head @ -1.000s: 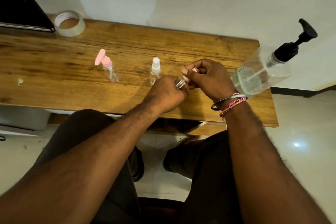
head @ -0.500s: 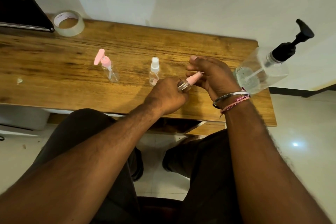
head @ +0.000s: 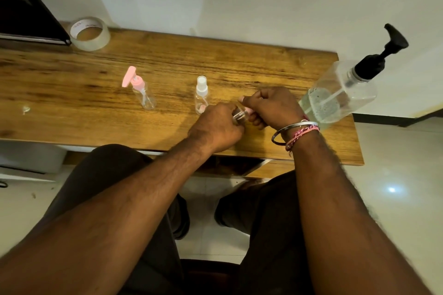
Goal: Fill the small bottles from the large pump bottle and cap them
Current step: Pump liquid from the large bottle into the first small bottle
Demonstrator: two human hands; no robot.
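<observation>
1. A small clear bottle point(head: 240, 116) is being gripped in the curled left hand point(head: 217, 127) over the near edge of the wooden table point(head: 167, 60); its long axis is lying tilted, neck pointing right — straight at the right hand point(head: 273, 108).
2. Its pink cap point(head: 249, 110) is being pinched by the right hand's curled fingers, apparently being twisted at the neck.
3. The bottle's body is being hidden by the left fist; fill level and thread seating cannot be told.
4. The large pump bottle point(head: 340, 93) is standing just right of the hands.
</observation>
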